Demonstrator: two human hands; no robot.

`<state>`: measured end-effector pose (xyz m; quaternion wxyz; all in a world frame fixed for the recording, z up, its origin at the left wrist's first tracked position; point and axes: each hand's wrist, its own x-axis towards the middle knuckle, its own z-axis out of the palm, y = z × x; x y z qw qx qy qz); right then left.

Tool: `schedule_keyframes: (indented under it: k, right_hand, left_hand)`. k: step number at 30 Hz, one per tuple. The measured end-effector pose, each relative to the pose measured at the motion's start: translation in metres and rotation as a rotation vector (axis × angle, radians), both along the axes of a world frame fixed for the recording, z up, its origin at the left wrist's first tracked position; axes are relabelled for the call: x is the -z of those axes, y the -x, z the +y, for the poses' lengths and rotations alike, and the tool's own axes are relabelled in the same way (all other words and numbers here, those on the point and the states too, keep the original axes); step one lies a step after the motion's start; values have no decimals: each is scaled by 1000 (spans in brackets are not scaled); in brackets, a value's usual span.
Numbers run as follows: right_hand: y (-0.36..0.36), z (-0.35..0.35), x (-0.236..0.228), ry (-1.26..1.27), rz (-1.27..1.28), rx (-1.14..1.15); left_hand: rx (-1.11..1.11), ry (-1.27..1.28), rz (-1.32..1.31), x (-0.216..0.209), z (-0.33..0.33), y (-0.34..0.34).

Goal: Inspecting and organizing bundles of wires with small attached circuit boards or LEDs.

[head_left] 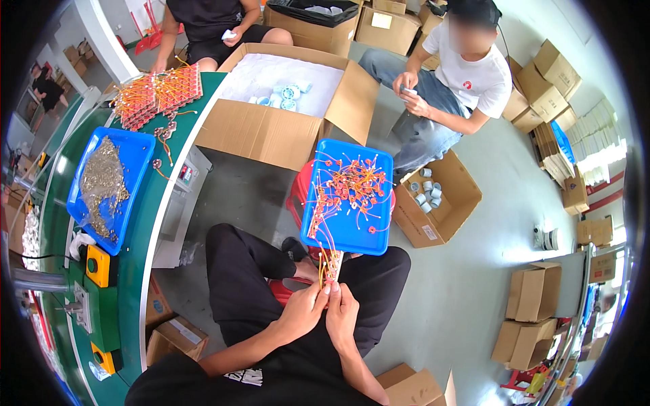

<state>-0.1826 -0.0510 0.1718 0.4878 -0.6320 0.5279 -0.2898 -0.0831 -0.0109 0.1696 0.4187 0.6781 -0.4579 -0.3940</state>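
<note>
Blue tray point(355, 238) tops a red stool point(298, 196); green bench point(150, 203); grey floor point(474, 291).

A factory workshop, its grey floor point(474, 284) edged with stacked cardboard cartons point(555, 71), shows a green workbench point(132, 298) bearing yellow switch boxes point(102, 266) and small metal parts point(101, 179), wired red components point(352, 183) heaped in a blue tray point(345, 238), and two co-workers point(484, 74) (both seated) beside a large open box point(250, 132).
</note>
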Motion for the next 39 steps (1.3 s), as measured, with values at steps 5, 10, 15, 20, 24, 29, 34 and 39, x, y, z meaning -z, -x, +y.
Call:
schedule_keyframes:
  k: [5, 10, 15, 20, 24, 29, 34, 39]
  right_hand:
    - [6, 1, -1, -55, -76, 27]
    - [-3, 10, -8, -52, -99, 111]
    - [-12, 10, -11, 117, -36, 153]
    - [-5, 7, -5, 99, -58, 135]
    - [-1, 7, 13, 301, 24, 38]
    - [2, 6, 13, 314, 60, 37]
    - [0, 7, 11, 347, 49, -28]
    - [4, 4, 17, 377, 4, -75]
  left_hand:
    - [7, 69, -2, -2, -1, 3]
    - [27, 87, 2, -2, 1, 4]
    - [-84, 8, 304, 1, -1, 9]
    - [-130, 52, 300, -3, -13, 18]
    - [-124, 20, 334, -5, -8, 11]
    - [-91, 51, 326, 0, -12, 11]
    - [-118, 8, 284, 1, -9, 10]
    - [-114, 28, 233, 4, -6, 10]
